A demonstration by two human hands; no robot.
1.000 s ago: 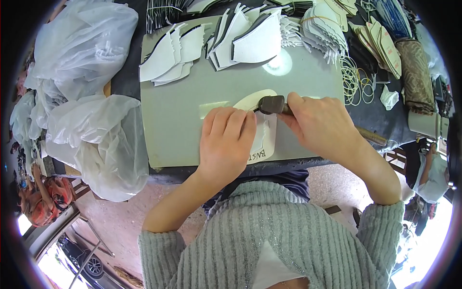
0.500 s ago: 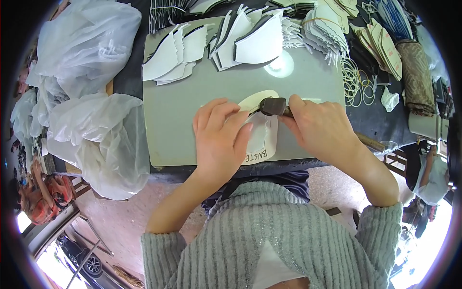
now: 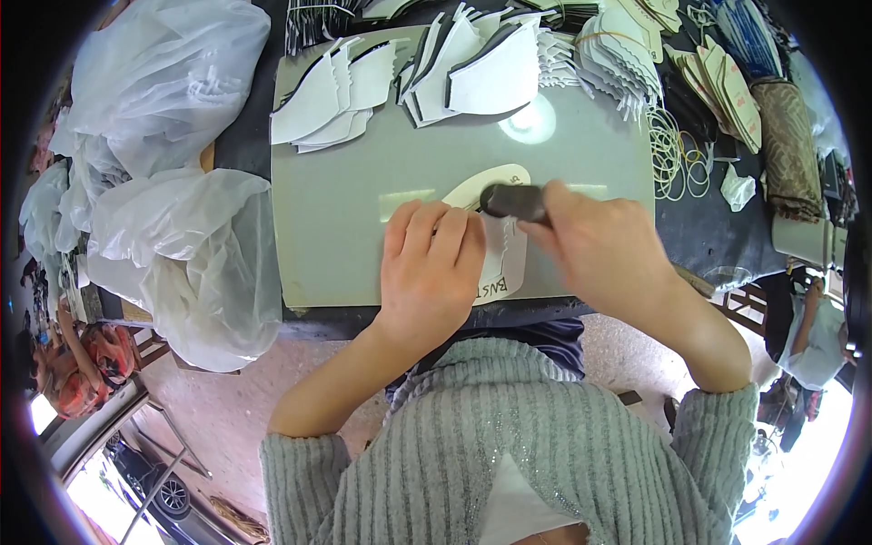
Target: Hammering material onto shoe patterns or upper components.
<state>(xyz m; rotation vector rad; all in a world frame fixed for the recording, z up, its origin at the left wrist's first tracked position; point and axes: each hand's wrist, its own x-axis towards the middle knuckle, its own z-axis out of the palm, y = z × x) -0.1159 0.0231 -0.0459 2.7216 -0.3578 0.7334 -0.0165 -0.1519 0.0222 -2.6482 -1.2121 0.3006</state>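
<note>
On the grey board (image 3: 345, 218) lies a cream card pattern (image 3: 514, 263) with handwritten marks, curved at its far end. A white cut piece (image 3: 492, 243) lies on it, partly hidden by my left hand (image 3: 431, 263). That hand rests palm down, its fingers laid along the left side of the pattern. In my right hand (image 3: 604, 241) is a dark-headed hammer (image 3: 516, 203), its head over the upper middle of the pattern. My fingers wrap round its handle. Whether the head touches the piece I cannot tell.
White cut pieces with dark edges (image 3: 495, 77) are fanned along the board's far side. A banded stack (image 3: 619, 59) stands to their right. Loose cord (image 3: 670, 154), cream card patterns (image 3: 724, 95) and a rolled patterned cloth (image 3: 788, 145) lie at the right. Plastic bags (image 3: 182, 254) crowd the left.
My left hand has turned and flattened, its raised fingers now down and closer together over the pattern. The hammer head has shifted slightly left, still in my right hand.
</note>
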